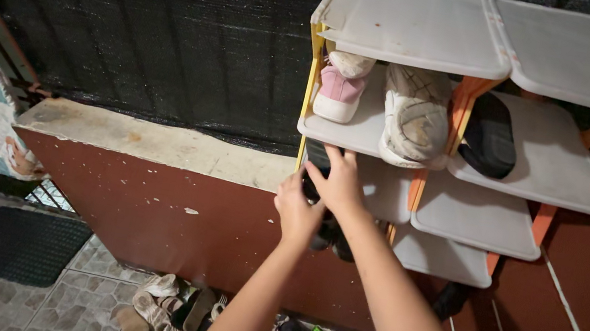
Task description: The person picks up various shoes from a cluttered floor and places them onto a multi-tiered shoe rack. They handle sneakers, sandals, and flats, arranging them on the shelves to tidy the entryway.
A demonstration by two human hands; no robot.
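This is the entrance area of a home. Just above the fingers (327,165) stands a plastic shoe rack (417,25) with shoes. Far below them, sandals (159,315) lie on the tiled floor (78,297) near a doormat (18,244).

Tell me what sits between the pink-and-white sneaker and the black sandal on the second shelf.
In the head view, a worn white sneaker, sole outward, and an orange rack post lie between the pink-and-white sneaker and the black sandal.
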